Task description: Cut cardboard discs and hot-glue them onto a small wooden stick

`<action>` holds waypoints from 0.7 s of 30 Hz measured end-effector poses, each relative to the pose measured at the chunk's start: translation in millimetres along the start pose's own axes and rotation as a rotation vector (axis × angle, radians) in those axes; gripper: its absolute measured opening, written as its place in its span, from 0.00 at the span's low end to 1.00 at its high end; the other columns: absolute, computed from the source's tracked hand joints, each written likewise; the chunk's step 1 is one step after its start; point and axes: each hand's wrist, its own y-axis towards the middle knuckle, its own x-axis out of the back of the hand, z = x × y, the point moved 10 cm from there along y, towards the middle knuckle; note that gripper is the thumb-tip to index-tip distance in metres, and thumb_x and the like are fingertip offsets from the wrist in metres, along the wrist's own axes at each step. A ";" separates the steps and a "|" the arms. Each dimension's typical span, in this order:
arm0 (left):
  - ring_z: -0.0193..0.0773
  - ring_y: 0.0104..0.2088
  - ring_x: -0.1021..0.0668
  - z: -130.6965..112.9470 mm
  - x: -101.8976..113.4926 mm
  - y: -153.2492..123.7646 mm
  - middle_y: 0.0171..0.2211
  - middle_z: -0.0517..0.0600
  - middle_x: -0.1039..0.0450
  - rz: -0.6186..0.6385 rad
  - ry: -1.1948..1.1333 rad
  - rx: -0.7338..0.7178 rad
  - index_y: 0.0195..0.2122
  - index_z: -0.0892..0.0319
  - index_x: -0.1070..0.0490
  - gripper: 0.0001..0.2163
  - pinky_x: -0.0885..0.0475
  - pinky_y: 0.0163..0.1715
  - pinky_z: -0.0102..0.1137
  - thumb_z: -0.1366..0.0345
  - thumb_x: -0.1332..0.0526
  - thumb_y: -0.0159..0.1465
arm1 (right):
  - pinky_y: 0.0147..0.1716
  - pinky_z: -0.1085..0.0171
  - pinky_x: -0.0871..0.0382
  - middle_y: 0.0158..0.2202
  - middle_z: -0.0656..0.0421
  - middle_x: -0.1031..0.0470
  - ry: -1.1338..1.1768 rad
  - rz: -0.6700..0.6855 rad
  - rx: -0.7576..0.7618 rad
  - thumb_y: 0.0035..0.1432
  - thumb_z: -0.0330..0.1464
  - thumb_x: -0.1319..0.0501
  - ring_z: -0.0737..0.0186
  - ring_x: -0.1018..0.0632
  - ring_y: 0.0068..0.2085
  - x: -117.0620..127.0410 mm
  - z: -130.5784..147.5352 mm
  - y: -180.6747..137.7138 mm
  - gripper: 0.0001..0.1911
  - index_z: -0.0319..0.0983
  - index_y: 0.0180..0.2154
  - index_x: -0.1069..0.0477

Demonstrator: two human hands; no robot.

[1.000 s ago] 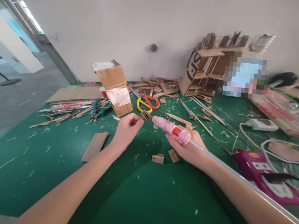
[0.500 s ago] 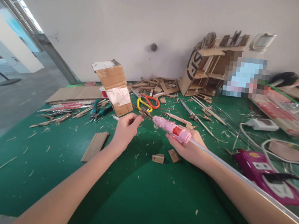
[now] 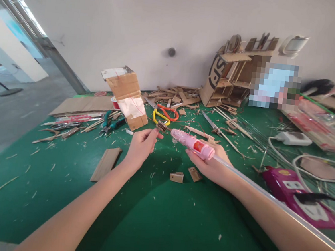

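Note:
Between thumb and fingers, my left hand (image 3: 143,143) pinches a small brown and metallic piece (image 3: 161,126), too small to make out. A pink hot glue gun (image 3: 188,140) is gripped in my right hand (image 3: 212,160), its nozzle pointing left at that piece, close to it. A long clear glue stick (image 3: 257,188) runs out of the gun's back along my right forearm. Below the gun, two small cardboard pieces (image 3: 176,177) lie on the green table. Left of them is a flat cardboard strip (image 3: 106,164). Scissors (image 3: 166,115) with yellow and orange handles lie just behind my left fingertips.
A folded cardboard piece (image 3: 125,92) stands behind my left hand, near pliers (image 3: 110,124). At the back are cardboard scraps (image 3: 178,96) and a cardboard shelf (image 3: 221,79). To the right lie a purple power strip (image 3: 301,197), cables and a white adapter (image 3: 293,138).
Almost nothing differs. The left fingers have shifted slightly around the small piece, while the glue gun keeps its place beside it.

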 end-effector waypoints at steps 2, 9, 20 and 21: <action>0.25 0.14 0.44 1.2 -0.8 0.2 0.15 0.40 0.50 0.001 -0.024 0.012 0.26 0.62 0.30 0.16 0.51 0.14 0.25 0.52 0.41 0.59 | 0.23 0.67 0.40 0.22 0.62 0.34 0.001 0.001 0.000 0.59 0.38 0.46 0.67 0.31 0.22 0.2 0.3 0.4 0.12 0.41 0.25 0.40; 0.24 0.13 0.48 5.4 -4.3 1.3 0.14 0.39 0.53 0.027 -0.112 0.047 0.24 0.62 0.32 0.18 0.54 0.13 0.24 0.51 0.42 0.60 | 0.23 0.67 0.40 0.21 0.63 0.36 0.009 0.005 0.000 0.59 0.38 0.46 0.67 0.32 0.22 0.6 1.5 1.0 0.14 0.41 0.23 0.43; 0.25 0.14 0.46 1.2 -4.7 -0.5 0.17 0.39 0.52 0.024 -0.026 0.028 0.28 0.60 0.34 0.14 0.50 0.13 0.24 0.55 0.47 0.63 | 0.22 0.67 0.40 0.21 0.63 0.36 0.015 -0.022 0.023 0.60 0.37 0.46 0.68 0.32 0.21 3.6 5.7 -1.4 0.14 0.41 0.24 0.43; 0.26 0.14 0.45 -0.3 -4.5 -0.8 0.17 0.39 0.50 0.030 0.037 0.012 0.29 0.60 0.33 0.13 0.49 0.14 0.24 0.56 0.48 0.64 | 0.21 0.67 0.40 0.21 0.64 0.36 0.026 -0.023 0.024 0.60 0.37 0.45 0.69 0.33 0.21 3.8 6.5 -1.7 0.14 0.41 0.24 0.44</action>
